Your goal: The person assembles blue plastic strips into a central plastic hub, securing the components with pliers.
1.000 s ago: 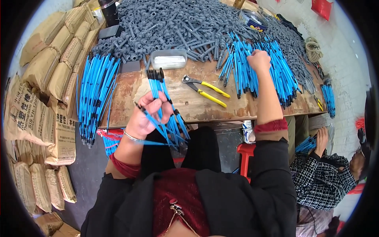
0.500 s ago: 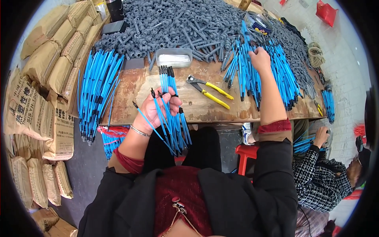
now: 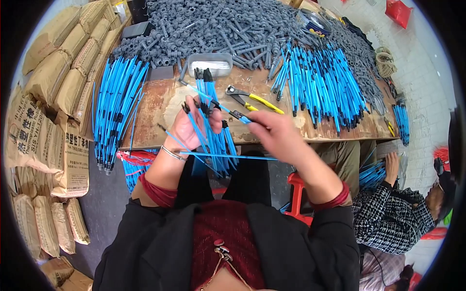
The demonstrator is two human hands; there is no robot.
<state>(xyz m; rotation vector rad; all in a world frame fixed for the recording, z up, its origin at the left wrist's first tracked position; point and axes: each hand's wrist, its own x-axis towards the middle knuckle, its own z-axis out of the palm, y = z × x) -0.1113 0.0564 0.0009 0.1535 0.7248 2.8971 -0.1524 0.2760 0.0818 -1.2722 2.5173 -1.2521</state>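
Hands meet over the near edge of a worn wooden workbench point(image 3: 160, 104). The left hand point(image 3: 187, 128) is clenched around a fanned bundle of thin blue rods with black tips point(image 3: 213, 131), held upright just above the lap. The right hand point(image 3: 274, 131) pinches a single blue rod point(image 3: 233, 112) near its black end, bringing it across to the bundle.

These rods look light, slim and slightly springy — probably smooth plastic, so likely slippery when gathered. Gripping low on the shafts, as the left hand does, seems the surest hold; the tips splay freely.

On the bench lie yellow-handled pliers point(image 3: 255, 98), a small metal tray point(image 3: 209, 63), heaps of grey parts point(image 3: 218, 24) and more blue rods point(image 3: 320, 82) — another person point(image 3: 393, 218) sits at right.
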